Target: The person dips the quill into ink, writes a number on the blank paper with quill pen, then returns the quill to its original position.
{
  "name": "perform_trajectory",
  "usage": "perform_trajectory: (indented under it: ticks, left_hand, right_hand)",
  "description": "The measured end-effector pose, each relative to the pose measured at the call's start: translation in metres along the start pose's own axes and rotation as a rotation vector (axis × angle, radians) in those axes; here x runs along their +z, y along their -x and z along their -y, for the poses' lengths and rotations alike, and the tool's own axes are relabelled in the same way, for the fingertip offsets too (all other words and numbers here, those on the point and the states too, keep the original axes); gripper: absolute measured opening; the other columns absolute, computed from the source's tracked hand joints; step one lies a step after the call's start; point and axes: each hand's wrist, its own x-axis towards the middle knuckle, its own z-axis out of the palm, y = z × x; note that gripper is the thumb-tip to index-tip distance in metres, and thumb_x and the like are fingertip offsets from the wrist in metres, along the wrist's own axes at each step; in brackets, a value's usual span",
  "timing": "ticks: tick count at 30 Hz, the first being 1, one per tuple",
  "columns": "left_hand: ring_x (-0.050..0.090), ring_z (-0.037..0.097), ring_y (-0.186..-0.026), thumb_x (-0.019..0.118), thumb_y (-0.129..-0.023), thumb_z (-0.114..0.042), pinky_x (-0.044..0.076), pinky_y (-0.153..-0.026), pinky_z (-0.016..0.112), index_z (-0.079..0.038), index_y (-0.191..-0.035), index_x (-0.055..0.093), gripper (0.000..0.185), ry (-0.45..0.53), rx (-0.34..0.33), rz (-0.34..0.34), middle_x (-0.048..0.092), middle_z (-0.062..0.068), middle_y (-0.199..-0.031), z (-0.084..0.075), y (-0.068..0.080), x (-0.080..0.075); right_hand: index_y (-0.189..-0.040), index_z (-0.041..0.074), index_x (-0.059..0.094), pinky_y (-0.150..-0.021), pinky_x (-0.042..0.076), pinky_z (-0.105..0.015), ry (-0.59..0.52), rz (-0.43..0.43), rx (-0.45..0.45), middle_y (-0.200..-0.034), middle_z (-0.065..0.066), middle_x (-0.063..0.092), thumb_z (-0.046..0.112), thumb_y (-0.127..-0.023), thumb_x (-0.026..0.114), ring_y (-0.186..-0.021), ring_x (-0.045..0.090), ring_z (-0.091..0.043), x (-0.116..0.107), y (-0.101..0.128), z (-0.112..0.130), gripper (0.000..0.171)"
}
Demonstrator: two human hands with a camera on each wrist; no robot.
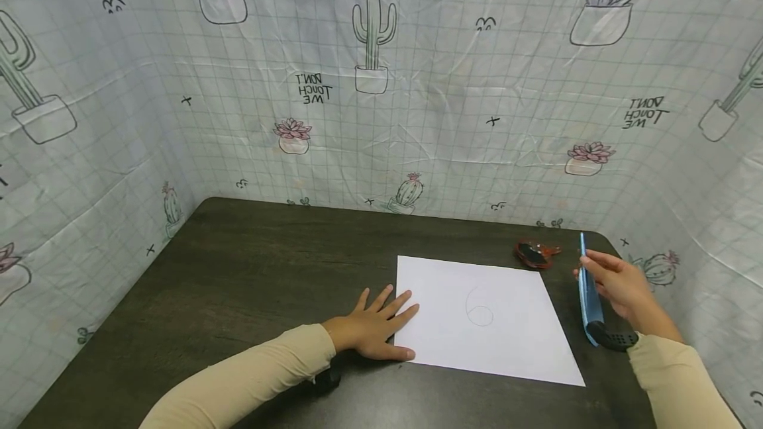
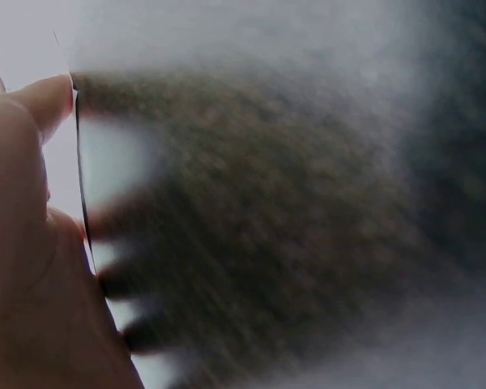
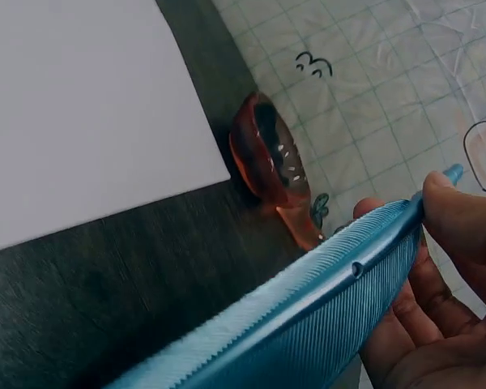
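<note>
From the head view, my left hand [image 1: 372,330] lies flat with fingers spread on the white paper's [image 1: 483,316] 9 o'clock edge. My right hand [image 1: 620,286] grips a blue comb [image 1: 589,296] at 3 o'clock of the sheet.

The left wrist view is blurred: my fingers [image 2: 32,105] touch the paper's edge.

In the right wrist view, my fingers [image 3: 454,211] curl around the comb [image 3: 308,324]; a red sharpener [image 3: 271,166] lies at its 11 o'clock.

Even, soft light fills the head view, with only faint shadows on the dark table [image 1: 238,270]. The backdrop bows outward at the picture's edges. The left wrist view is heavily smeared with blur. The right wrist view is mildly soft up close.
</note>
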Motion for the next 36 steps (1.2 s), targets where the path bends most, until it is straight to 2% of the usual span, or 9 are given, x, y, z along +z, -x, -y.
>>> perform_trajectory:
  ticks: [1, 4, 7, 9, 13, 16, 23, 29, 36]
  left_hand:
    - [-0.008, 0.027, -0.148, 0.042, -0.092, -0.065, -0.001, -0.113, 0.061, -0.028, -0.156, 0.009, 0.081, 0.001, -0.001, 0.001, -0.005, -0.004, -0.162, 0.000, 0.000, 0.000]
    - [-0.008, 0.028, -0.148, 0.042, -0.092, -0.066, -0.001, -0.112, 0.062, -0.028, -0.156, 0.009, 0.081, 0.005, -0.001, 0.003, -0.005, -0.004, -0.162, 0.000, 0.000, 0.000]
    - [-0.009, 0.028, -0.148, 0.041, -0.092, -0.066, -0.002, -0.112, 0.062, -0.029, -0.156, 0.008, 0.081, 0.000, -0.001, 0.008, -0.007, -0.004, -0.162, 0.002, -0.002, 0.002]
    - [-0.010, 0.027, -0.148, 0.041, -0.092, -0.066, -0.003, -0.112, 0.062, -0.030, -0.156, 0.008, 0.081, 0.000, 0.001, 0.011, -0.007, -0.005, -0.162, 0.003, -0.004, 0.002]
    - [-0.012, 0.027, -0.147, 0.039, -0.092, -0.068, -0.004, -0.112, 0.062, -0.031, -0.155, 0.004, 0.081, -0.009, 0.009, 0.008, -0.010, -0.006, -0.161, 0.006, -0.007, 0.007]
    - [-0.012, 0.026, -0.147, 0.038, -0.092, -0.069, -0.005, -0.112, 0.062, -0.032, -0.155, 0.003, 0.081, -0.016, 0.008, 0.010, -0.011, -0.007, -0.161, 0.007, -0.007, 0.008]
    - [-0.009, 0.027, -0.148, 0.041, -0.092, -0.067, -0.002, -0.112, 0.062, -0.029, -0.156, 0.008, 0.081, -0.021, -0.008, 0.002, -0.007, -0.004, -0.162, 0.002, -0.002, 0.003]
    - [-0.009, 0.027, -0.148, 0.040, -0.091, -0.068, -0.002, -0.113, 0.061, -0.030, -0.156, 0.008, 0.082, -0.039, -0.016, 0.000, -0.006, -0.005, -0.162, 0.002, -0.003, 0.003]
    - [-0.010, 0.027, -0.148, 0.040, -0.091, -0.068, -0.003, -0.113, 0.061, -0.030, -0.156, 0.007, 0.082, -0.030, -0.013, -0.001, -0.007, -0.005, -0.162, 0.004, -0.004, 0.006]
  right_hand:
    - [-0.148, -0.004, 0.028, -0.078, 0.054, -0.031, 0.076, -0.014, 0.007, -0.099, 0.016, 0.066, 0.048, -0.095, 0.052, -0.089, 0.061, 0.001, 0.000, -0.002, 0.001, 0.077]
    - [-0.142, -0.006, 0.039, -0.081, 0.051, -0.043, 0.243, -0.066, 0.008, -0.118, -0.013, 0.063, 0.051, -0.095, 0.050, -0.105, 0.057, -0.023, 0.002, -0.008, 0.002, 0.075]
    - [-0.136, -0.009, 0.046, -0.075, 0.049, -0.041, 0.299, -0.097, -0.008, -0.130, -0.032, 0.049, 0.048, -0.096, 0.051, -0.115, 0.047, -0.043, 0.004, -0.012, 0.001, 0.070]
    - [-0.133, -0.011, 0.048, -0.072, 0.048, -0.038, 0.318, -0.117, -0.017, -0.128, -0.034, 0.050, 0.047, -0.096, 0.052, -0.113, 0.047, -0.045, 0.005, -0.015, -0.001, 0.069]
    - [-0.130, -0.013, 0.050, -0.074, 0.047, -0.048, 0.341, -0.153, -0.023, -0.129, -0.037, 0.047, 0.043, -0.097, 0.053, -0.114, 0.045, -0.051, 0.005, -0.023, -0.006, 0.065]
    - [-0.127, -0.012, 0.053, -0.077, 0.046, -0.054, 0.388, -0.181, -0.025, -0.129, -0.037, 0.048, 0.042, -0.097, 0.054, -0.113, 0.045, -0.053, 0.006, -0.028, -0.010, 0.062]
    - [-0.122, -0.007, 0.061, -0.080, 0.043, -0.057, 0.513, -0.226, -0.038, -0.124, -0.034, 0.054, 0.044, -0.096, 0.054, -0.110, 0.046, -0.052, 0.010, -0.036, -0.017, 0.057]
    - [-0.119, -0.008, 0.062, -0.085, 0.040, -0.060, 0.512, -0.229, -0.019, -0.124, -0.034, 0.054, 0.043, -0.095, 0.056, -0.112, 0.043, -0.053, 0.013, -0.039, -0.027, 0.056]
    - [-0.116, -0.008, 0.064, -0.085, 0.040, -0.059, 0.527, -0.255, -0.035, -0.121, -0.033, 0.056, 0.042, -0.095, 0.057, -0.110, 0.046, -0.053, 0.013, -0.043, -0.032, 0.054]
